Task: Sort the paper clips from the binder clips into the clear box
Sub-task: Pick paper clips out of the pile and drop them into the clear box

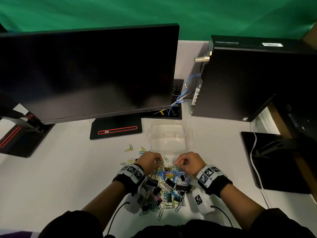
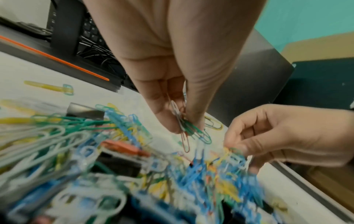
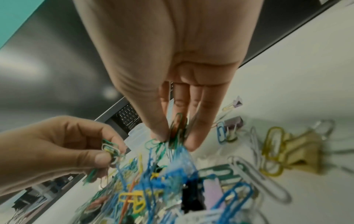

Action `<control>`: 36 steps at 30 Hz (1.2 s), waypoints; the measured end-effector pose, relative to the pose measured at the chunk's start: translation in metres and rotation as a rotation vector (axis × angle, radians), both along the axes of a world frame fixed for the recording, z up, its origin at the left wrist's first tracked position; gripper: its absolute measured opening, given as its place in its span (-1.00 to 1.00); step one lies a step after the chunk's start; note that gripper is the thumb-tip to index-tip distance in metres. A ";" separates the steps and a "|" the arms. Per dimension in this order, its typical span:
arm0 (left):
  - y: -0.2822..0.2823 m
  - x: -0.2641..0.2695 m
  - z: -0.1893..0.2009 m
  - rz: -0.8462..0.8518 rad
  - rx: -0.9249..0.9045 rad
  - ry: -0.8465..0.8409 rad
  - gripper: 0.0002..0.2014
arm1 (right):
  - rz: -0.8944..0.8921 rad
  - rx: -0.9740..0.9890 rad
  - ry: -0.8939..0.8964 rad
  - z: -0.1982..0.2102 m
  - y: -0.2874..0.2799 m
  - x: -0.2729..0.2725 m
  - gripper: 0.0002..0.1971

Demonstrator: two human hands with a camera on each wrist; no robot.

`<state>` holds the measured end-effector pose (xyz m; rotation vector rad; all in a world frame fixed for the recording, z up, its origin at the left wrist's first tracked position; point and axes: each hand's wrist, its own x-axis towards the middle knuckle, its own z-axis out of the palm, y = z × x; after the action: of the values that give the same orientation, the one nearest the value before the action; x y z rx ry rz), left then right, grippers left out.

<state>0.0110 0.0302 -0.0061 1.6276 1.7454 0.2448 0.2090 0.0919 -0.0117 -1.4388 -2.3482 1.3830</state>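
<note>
Mixed heap of paper clips (image 1: 169, 184) and binder clips (image 1: 182, 187) on white desk (image 1: 60, 177), directly beneath both grips. Left hand (image 1: 151, 161): thumb and fingertips (image 2: 168, 124) pinched on small bunch of clips (image 2: 188, 128), white, green and red, raised clear of heap; long axes hanging roughly downward from pinch, rounded loop ends lowest, slightly fanned. Right hand (image 1: 188, 162): thumb and forefinger closed on green clip bundle (image 3: 177, 130), long axes running along fingers, lower ends trailing into blue tangle below; whether free of heap, cannot tell. Clear box (image 1: 170, 134): just beyond both grips, far side of heap, open top, seemingly nothing in it yet. Handling, judged: paper clips very light, springy wire with smooth coating, prone to interlocking and dragging neighbours upward; best pinched across flat faces near mid-length, or hooked by one loop. Binder clips bulkier, stiff, sprung jaws with wire handles that snag loops; likely to ride along in a lifted tangle. Risk: slippery bunch shedding clips short of box.
</note>
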 end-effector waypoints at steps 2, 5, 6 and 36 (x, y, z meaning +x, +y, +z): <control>0.004 -0.001 0.007 0.032 0.040 -0.056 -0.84 | -0.051 0.010 0.016 0.004 0.000 0.002 -0.67; 0.013 -0.001 0.017 0.136 0.084 -0.190 -0.85 | -0.080 0.003 0.014 0.001 0.000 0.003 -0.71; 0.017 -0.003 0.020 0.180 0.090 -0.235 -0.86 | -0.050 -0.002 -0.025 0.001 -0.002 0.001 -0.82; 0.020 -0.052 0.007 0.434 0.277 -0.188 -0.67 | -0.302 0.067 0.221 0.040 0.055 -0.026 -0.77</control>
<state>-0.0414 0.0506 0.0013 1.3344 1.9635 0.8488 0.1834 0.1471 0.0285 -1.4628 -1.9314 1.2946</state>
